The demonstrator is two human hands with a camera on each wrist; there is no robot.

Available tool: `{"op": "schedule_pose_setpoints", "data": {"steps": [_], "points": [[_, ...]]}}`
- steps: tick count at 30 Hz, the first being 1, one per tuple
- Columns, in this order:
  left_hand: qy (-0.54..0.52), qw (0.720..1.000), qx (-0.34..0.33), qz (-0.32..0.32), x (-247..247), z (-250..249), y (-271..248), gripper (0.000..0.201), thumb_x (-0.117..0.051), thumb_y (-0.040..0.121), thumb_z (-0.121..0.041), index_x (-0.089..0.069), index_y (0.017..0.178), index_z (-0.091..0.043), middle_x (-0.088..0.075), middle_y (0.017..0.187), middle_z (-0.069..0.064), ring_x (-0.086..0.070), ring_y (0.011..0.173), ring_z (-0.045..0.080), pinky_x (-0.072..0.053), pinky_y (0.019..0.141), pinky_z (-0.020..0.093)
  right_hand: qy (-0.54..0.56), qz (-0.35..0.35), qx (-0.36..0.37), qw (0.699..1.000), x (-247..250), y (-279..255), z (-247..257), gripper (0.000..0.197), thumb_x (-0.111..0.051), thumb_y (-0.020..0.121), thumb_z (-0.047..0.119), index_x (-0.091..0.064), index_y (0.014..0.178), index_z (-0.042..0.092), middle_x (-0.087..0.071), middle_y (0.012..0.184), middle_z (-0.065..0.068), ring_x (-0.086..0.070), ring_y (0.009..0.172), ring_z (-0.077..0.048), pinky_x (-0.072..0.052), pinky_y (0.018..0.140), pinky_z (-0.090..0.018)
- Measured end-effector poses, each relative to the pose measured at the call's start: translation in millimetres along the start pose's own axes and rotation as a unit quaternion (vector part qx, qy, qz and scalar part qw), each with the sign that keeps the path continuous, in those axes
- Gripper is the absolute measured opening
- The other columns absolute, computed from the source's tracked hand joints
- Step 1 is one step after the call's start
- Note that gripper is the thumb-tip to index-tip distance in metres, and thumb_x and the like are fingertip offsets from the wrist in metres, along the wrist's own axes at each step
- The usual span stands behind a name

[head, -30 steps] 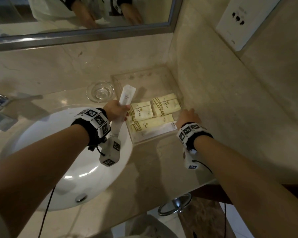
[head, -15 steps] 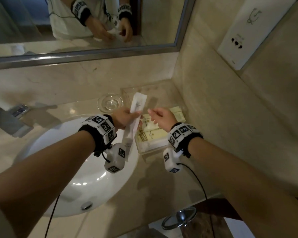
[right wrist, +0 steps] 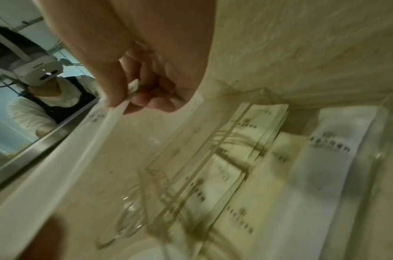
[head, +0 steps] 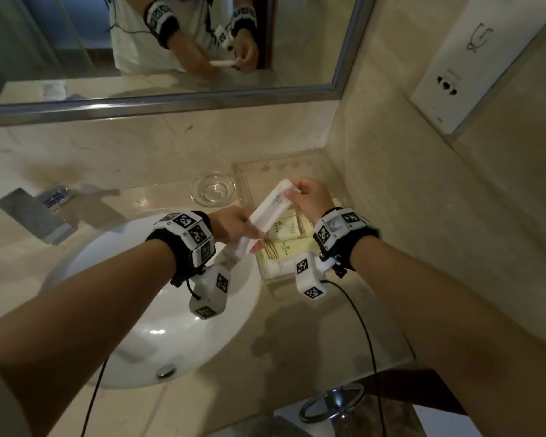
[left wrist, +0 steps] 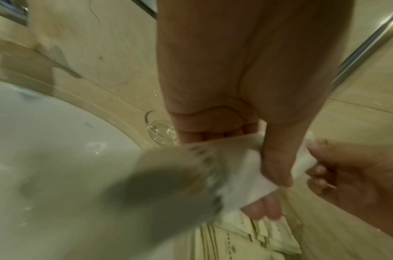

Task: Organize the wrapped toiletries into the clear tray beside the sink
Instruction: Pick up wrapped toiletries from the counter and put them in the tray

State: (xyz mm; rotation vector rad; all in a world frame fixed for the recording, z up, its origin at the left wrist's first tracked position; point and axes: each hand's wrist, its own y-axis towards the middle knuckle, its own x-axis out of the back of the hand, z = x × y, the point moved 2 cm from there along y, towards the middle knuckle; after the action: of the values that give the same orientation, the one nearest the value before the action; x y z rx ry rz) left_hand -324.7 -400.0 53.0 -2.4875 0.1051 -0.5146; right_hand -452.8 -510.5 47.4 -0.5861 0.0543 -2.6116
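Note:
A long white wrapped packet hangs slanted above the clear tray in the counter corner. My left hand grips its lower part, thumb on top and fingers underneath. My right hand pinches its upper end between thumb and curled fingers. Several yellow-striped packets and a white one lie flat in the tray below, seen close in the right wrist view as yellow packets. The left wrist view shows the white packet blurred.
A white sink basin lies left of the tray, with a small glass dish between basin and wall. The faucet is far left. A mirror runs along the back; a wall with a white socket panel stands right.
My right hand left the tray's front edge, rose to the white packet and took hold of its upper end. The packet has tilted toward the right, over the tray.

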Motion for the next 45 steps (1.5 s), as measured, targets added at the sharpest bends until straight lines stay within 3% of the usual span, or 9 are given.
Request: {"op": "schedule_pose_setpoints", "data": {"steps": [3, 7, 11, 17, 22, 27, 34, 40, 45], "points": [[0.08, 0.997, 0.018, -0.005, 11.4, 9.3, -0.3, 0.02, -0.064, 0.083, -0.016, -0.067, 0.098, -0.003, -0.071, 0.077, 0.003, -0.064, 0.066, 0.014, -0.054, 0.065, 0.023, -0.035, -0.044, -0.029, 0.998, 17.6, 4.8, -10.2, 0.013, -0.052, 0.09, 0.009, -0.062, 0.093, 0.001, -0.047, 0.065, 0.003, -0.042, 0.057, -0.008, -0.038, 0.047, -0.014], [0.055, 0.997, 0.043, -0.017, 21.7, 16.9, -0.8, 0.024, -0.065, 0.082, -0.014, -0.065, 0.103, -0.003, -0.067, 0.077, 0.0, -0.062, 0.051, 0.0, -0.047, 0.047, 0.011, -0.1, -0.084, -0.102, 0.986, 36.2, 10.0, -28.2, 0.021, -0.049, 0.093, 0.011, -0.062, 0.101, -0.004, -0.056, 0.083, -0.011, -0.048, 0.075, -0.019, -0.037, 0.059, -0.027], [-0.069, 0.991, 0.029, -0.11, 30.2, 18.7, 1.2, 0.012, -0.068, 0.078, -0.005, -0.061, 0.088, -0.008, -0.063, 0.078, 0.005, -0.062, 0.061, 0.011, -0.055, 0.051, 0.015, -0.253, 0.032, -0.157, 0.954, 37.6, 10.4, -45.0, 0.031, -0.053, 0.091, 0.015, -0.042, 0.062, 0.017, -0.05, 0.087, -0.01, -0.044, 0.086, -0.017, -0.032, 0.053, -0.02], [-0.212, 0.943, -0.056, -0.25, 39.9, 22.9, 4.1, 0.021, -0.066, 0.079, 0.0, -0.055, 0.091, -0.015, -0.059, 0.087, 0.002, -0.059, 0.073, 0.013, -0.055, 0.061, 0.018, -0.416, 0.185, -0.117, 0.883, 18.5, -10.1, -33.6, 0.025, -0.049, 0.094, 0.017, -0.049, 0.072, 0.006, -0.053, 0.094, -0.016, -0.06, 0.101, -0.031, -0.044, 0.077, -0.032], [-0.236, 0.94, -0.105, -0.222, 33.6, 12.7, 2.3, 0.023, -0.062, 0.08, 0.005, -0.056, 0.081, -0.017, -0.057, 0.08, 0.003, -0.058, 0.073, 0.014, -0.055, 0.058, 0.016, -0.268, 0.234, -0.059, 0.933, -0.1, -18.7, -26.3, 0.039, -0.065, 0.086, 0.019, -0.057, 0.123, 0.014, -0.062, 0.119, -0.01, -0.057, 0.112, -0.025, -0.041, 0.091, -0.029], [-0.264, 0.937, -0.1, -0.207, 24.6, 7.9, 5.2, 0.031, -0.065, 0.077, 0.008, -0.049, 0.079, -0.019, -0.049, 0.067, 0.004, -0.053, 0.064, 0.016, -0.049, 0.065, 0.029, -0.178, 0.257, -0.04, 0.949, -15.7, -24.1, -7.2, 0.043, -0.069, 0.082, 0.027, -0.059, 0.122, 0.015, -0.055, 0.104, -0.001, -0.051, 0.102, -0.016, -0.04, 0.099, -0.034], [-0.273, 0.935, -0.105, -0.201, 21.7, 5.4, 7.1, 0.027, -0.066, 0.079, 0.0, -0.048, 0.08, -0.019, -0.056, 0.074, 0.003, -0.057, 0.07, 0.016, -0.052, 0.065, 0.024, -0.103, 0.249, -0.054, 0.961, -26.4, -23.8, -1.1, 0.036, -0.066, 0.084, 0.016, -0.062, 0.119, 0.006, -0.068, 0.11, -0.008, -0.063, 0.097, -0.021, -0.051, 0.082, -0.029], [-0.213, 0.964, -0.049, -0.15, 19.5, 13.5, 8.1, 0.022, -0.049, 0.091, -0.039, -0.054, 0.097, -0.018, -0.066, 0.092, 0.002, -0.059, 0.094, 0.02, -0.044, 0.091, 0.036, -0.029, 0.137, -0.046, 0.989, -9.5, -15.9, 0.3, 0.016, -0.063, 0.085, 0.01, -0.063, 0.1, 0.005, -0.058, 0.061, 0.0, -0.048, 0.048, -0.01, -0.039, 0.04, -0.014], [-0.079, 0.996, -0.003, -0.035, 7.2, 14.8, 9.0, 0.02, -0.063, 0.085, -0.014, -0.059, 0.104, -0.014, -0.061, 0.091, 0.001, -0.057, 0.091, 0.019, -0.052, 0.076, 0.028, 0.069, 0.119, -0.071, 0.988, -1.2, -13.4, -6.0, 0.011, -0.062, 0.086, 0.005, -0.059, 0.095, 0.001, -0.059, 0.062, -0.007, -0.053, 0.044, -0.01, -0.046, 0.042, -0.019]]}}
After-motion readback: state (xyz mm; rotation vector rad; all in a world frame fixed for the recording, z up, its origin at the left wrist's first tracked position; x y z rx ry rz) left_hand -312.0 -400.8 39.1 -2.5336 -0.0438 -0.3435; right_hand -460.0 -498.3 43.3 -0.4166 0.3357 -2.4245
